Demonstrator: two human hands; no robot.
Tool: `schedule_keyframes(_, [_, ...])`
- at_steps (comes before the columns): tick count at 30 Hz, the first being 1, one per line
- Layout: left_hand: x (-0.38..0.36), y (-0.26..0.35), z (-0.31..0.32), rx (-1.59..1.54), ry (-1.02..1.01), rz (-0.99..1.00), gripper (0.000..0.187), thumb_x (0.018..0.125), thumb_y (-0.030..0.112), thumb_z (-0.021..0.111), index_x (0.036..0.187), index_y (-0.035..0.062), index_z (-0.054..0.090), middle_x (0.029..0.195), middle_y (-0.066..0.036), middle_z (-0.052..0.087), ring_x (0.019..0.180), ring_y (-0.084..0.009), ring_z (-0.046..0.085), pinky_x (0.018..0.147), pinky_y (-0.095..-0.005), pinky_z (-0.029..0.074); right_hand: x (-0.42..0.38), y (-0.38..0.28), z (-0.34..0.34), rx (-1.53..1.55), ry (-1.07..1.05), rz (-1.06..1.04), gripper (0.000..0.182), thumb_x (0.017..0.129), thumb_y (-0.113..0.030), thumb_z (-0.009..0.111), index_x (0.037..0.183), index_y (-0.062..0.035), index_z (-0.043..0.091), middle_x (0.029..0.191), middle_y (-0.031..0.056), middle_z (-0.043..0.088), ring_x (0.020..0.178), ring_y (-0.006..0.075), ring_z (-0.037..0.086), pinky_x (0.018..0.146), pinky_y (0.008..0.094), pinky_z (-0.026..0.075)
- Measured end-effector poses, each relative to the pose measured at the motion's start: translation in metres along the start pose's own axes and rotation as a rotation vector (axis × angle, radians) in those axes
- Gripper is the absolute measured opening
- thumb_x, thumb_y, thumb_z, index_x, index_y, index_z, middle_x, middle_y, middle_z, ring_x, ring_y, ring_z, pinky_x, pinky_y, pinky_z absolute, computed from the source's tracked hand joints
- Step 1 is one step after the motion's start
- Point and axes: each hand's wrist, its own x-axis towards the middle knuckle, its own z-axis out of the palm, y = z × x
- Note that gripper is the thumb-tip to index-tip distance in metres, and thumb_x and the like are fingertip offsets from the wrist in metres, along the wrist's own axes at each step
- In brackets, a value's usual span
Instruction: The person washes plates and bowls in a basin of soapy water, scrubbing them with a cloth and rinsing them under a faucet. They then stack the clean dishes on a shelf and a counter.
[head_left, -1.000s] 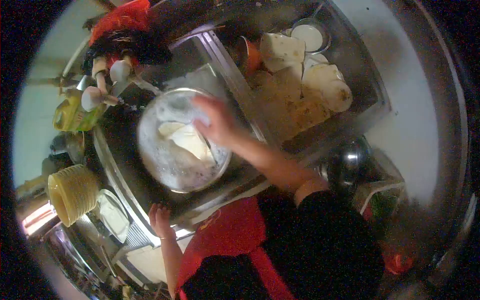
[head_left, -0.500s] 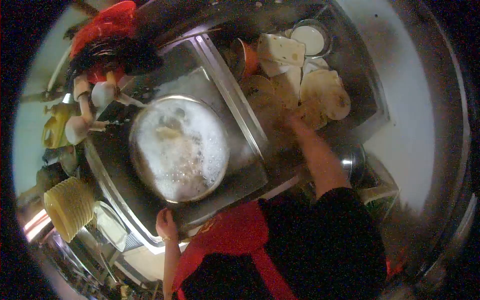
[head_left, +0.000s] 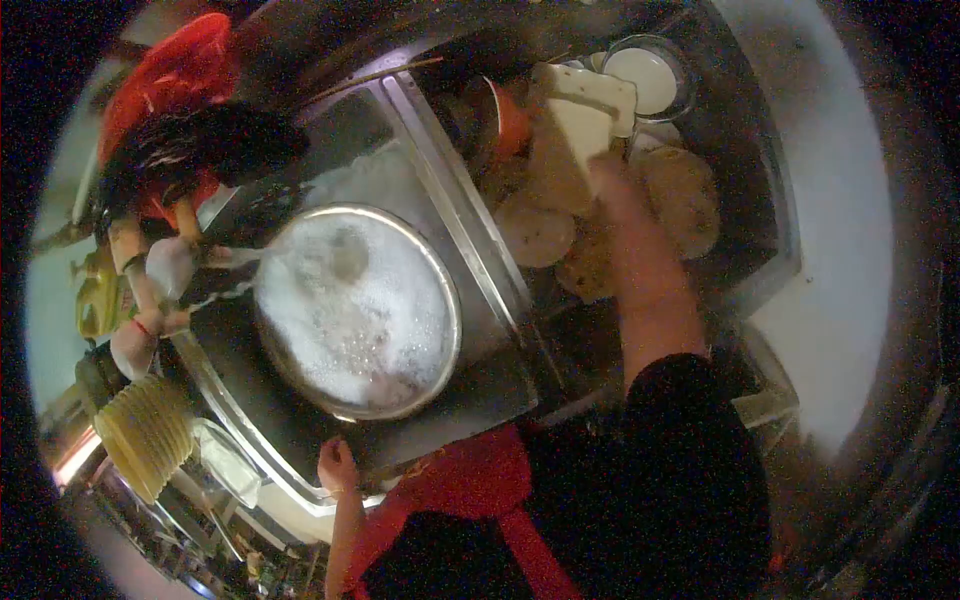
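Observation:
My right hand (head_left: 610, 180) is down in the right sink basin, against the side of a white square dish (head_left: 575, 135). Its fingers are blurred and partly hidden, so I cannot make out its grip. Around it lie several used dishes: a round plate (head_left: 535, 230), a brownish plate (head_left: 682, 200), an orange-sided bowl (head_left: 508, 118) and a round container (head_left: 645, 80) with white inside. My left hand (head_left: 338, 465) hangs loosely curled by the front edge of the left basin, with nothing visible in it. Above it stands a large round metal bowl (head_left: 360, 310) full of foamy water.
A metal divider (head_left: 460, 200) separates the basins. Taps with white rounded ends (head_left: 170, 268) reach in from the left, water running toward the bowl. A stack of yellowish plates (head_left: 148, 435), a yellow bottle (head_left: 97, 300) and a red plastic-looking item (head_left: 175, 75) are at left.
My right hand has moved farther into the right basin, up to the square dish, which now sits at a different tilt. The view has shifted slightly; my left hand stays by the edge.

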Motion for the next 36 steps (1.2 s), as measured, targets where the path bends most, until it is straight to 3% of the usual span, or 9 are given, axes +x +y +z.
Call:
schedule_keyframes(6, [-0.004, 0.0, 0.002, 0.066, 0.065, 0.111, 0.022, 0.076, 0.024, 0.058, 0.089, 0.0075, 0.065, 0.076, -0.012, 0.063, 0.066, -0.026, 0.06, 0.061, -0.0352, 0.047, -0.025, -0.068, -0.051, 0.023, 0.63, -0.113, 0.032, 0.07, -0.02, 0.054, 0.095, -0.0001, 0.058, 0.102, 0.0227, 0.056, 0.091, 0.0376, 0.055, 0.083, 0.0448, 0.042])
schedule_keyframes(13, [-0.002, -0.008, 0.009, 0.095, 0.049, -0.035, 0.024, 0.075, 0.026, 0.058, 0.09, 0.0091, 0.065, 0.082, -0.012, 0.064, 0.073, -0.0285, 0.061, 0.066, -0.0377, 0.047, -0.021, -0.041, -0.038, -0.539, 0.185, -0.186, 0.033, 0.075, -0.023, 0.055, 0.096, 0.0023, 0.059, 0.101, 0.019, 0.058, 0.095, 0.033, 0.054, 0.085, 0.0419, 0.042])
schedule_keyframes(15, [-0.002, -0.012, 0.012, 0.045, 0.04, -0.097, 0.024, 0.075, 0.026, 0.057, 0.09, 0.0093, 0.065, 0.083, -0.012, 0.064, 0.073, -0.0287, 0.061, 0.066, -0.0378, 0.047, -0.015, -0.028, -0.025, 0.547, -0.031, 0.119, 0.038, 0.083, -0.031, 0.051, 0.106, -0.0012, 0.058, 0.107, 0.0151, 0.057, 0.101, 0.0279, 0.053, 0.086, 0.0411, 0.042])
schedule_keyframes(19, [-0.002, 0.008, 0.007, 0.092, 0.061, -0.077, 0.023, 0.075, 0.027, 0.057, 0.089, 0.0096, 0.064, 0.083, -0.011, 0.064, 0.074, -0.0282, 0.061, 0.066, -0.0375, 0.047, -0.042, -0.017, 0.015, 1.068, -0.284, 0.313, 0.046, 0.087, -0.04, 0.044, 0.112, -0.0036, 0.055, 0.107, 0.012, 0.057, 0.102, 0.0241, 0.052, 0.088, 0.0392, 0.04])
schedule_keyframes(21, [0.001, 0.013, 0.003, 0.13, 0.063, -0.08, 0.022, 0.075, 0.026, 0.058, 0.088, 0.0095, 0.064, 0.083, -0.011, 0.064, 0.074, -0.028, 0.061, 0.066, -0.0373, 0.047, -0.077, -0.039, 0.02, 0.67, 0.027, -0.095, 0.043, 0.086, -0.037, 0.046, 0.112, -0.0034, 0.054, 0.099, 0.0125, 0.06, 0.095, 0.0253, 0.055, 0.085, 0.0382, 0.042])
schedule_keyframes(24, [-0.001, -0.009, 0.002, 0.076, 0.016, -0.062, 0.021, 0.076, 0.025, 0.058, 0.088, 0.0094, 0.065, 0.083, -0.01, 0.064, 0.073, -0.0272, 0.061, 0.066, -0.0365, 0.047, -0.14, -0.118, -0.046, 0.609, 0.028, 0.256, 0.037, 0.084, -0.029, 0.051, 0.111, -0.0025, 0.052, 0.1, 0.0142, 0.058, 0.092, 0.028, 0.055, 0.082, 0.0388, 0.042])
schedule_keyframes(27, [-0.004, -0.013, 0.003, 0.008, 0.098, 0.062, 0.018, 0.077, 0.022, 0.059, 0.088, 0.0094, 0.065, 0.082, -0.01, 0.064, 0.072, -0.0263, 0.062, 0.065, -0.0353, 0.048, -0.09, 0.021, 0.023, 0.569, 0.435, -0.045, 0.027, 0.081, -0.019, 0.053, 0.103, -0.0024, 0.053, 0.096, 0.0185, 0.056, 0.085, 0.0345, 0.054, 0.079, 0.0413, 0.043])
schedule_keyframes(31, [-0.006, -0.004, -0.001, 0.028, 0.074, 0.071, 0.016, 0.077, 0.02, 0.059, 0.087, 0.0088, 0.065, 0.081, -0.01, 0.064, 0.07, -0.025, 0.062, 0.063, -0.0334, 0.048, -0.189, -0.049, -0.147, -0.169, 1.093, -0.733, 0.022, 0.078, -0.015, 0.056, 0.094, -0.0007, 0.054, 0.087, 0.0208, 0.055, 0.079, 0.037, 0.052, 0.075, 0.0418, 0.044])
schedule_keyframes(36, [-0.007, -0.007, -0.001, -0.085, 0.085, 0.119, 0.016, 0.077, 0.019, 0.059, 0.087, 0.0076, 0.064, 0.081, -0.01, 0.065, 0.07, -0.0238, 0.062, 0.061, -0.0324, 0.047, -0.273, -0.144, -0.237, -0.176, 0.903, -0.346, 0.021, 0.077, -0.012, 0.059, 0.093, 0.0006, 0.055, 0.088, 0.0195, 0.057, 0.08, 0.0352, 0.055, 0.073, 0.0421, 0.045])
